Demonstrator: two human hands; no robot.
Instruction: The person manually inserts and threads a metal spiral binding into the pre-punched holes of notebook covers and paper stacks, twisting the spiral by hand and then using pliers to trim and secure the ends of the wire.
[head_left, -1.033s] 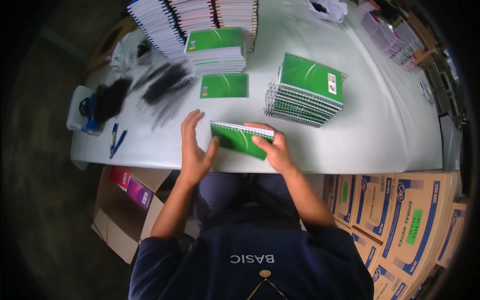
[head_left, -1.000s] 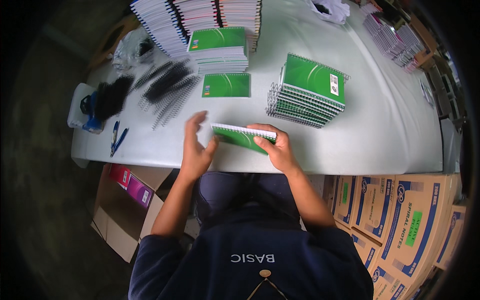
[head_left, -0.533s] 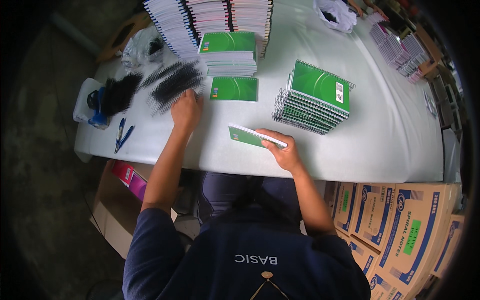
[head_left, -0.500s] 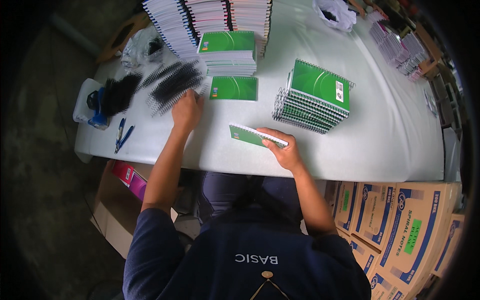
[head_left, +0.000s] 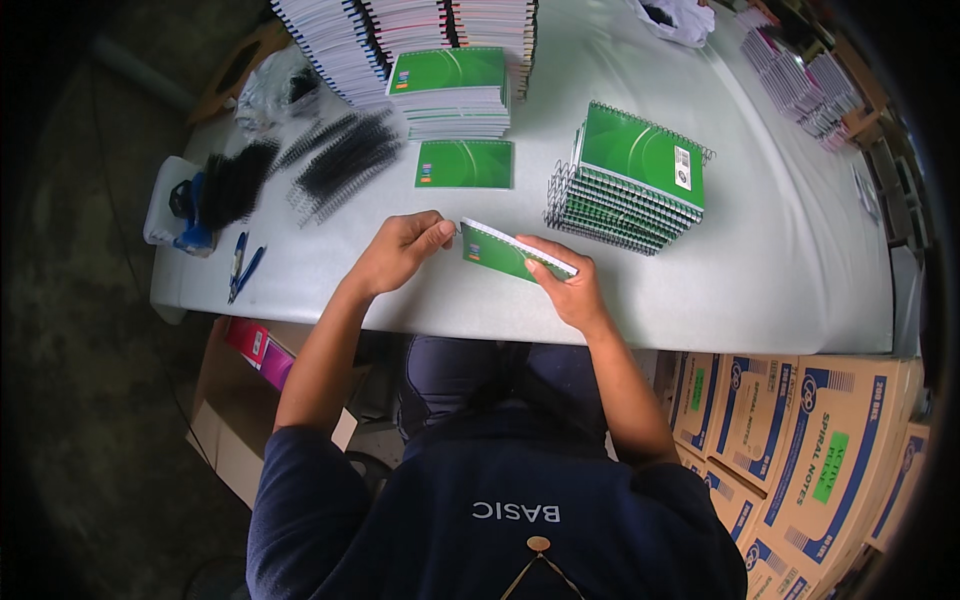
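Green notebook (head_left: 495, 252), head view: over tabletop (head_left: 760, 260), slanting from 10 to 4 o'clock, right end clamped in my right hand (head_left: 572, 285), thumb on cover. My left hand (head_left: 403, 252) at notebook's 9 o'clock, fingers pinched narrow on dark coil (head_left: 458, 228), mostly hidden. From notebook: coil-edged green stack (head_left: 635, 155) at 2 o'clock, loose coils (head_left: 345, 165) at 10, blue-handled pliers (head_left: 250, 270) at 9, cartons (head_left: 815, 455) at 4.

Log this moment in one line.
right hand: holds green rectangular paper notebook | left hand: pinches thin dark wire by notebook's upper-left corner
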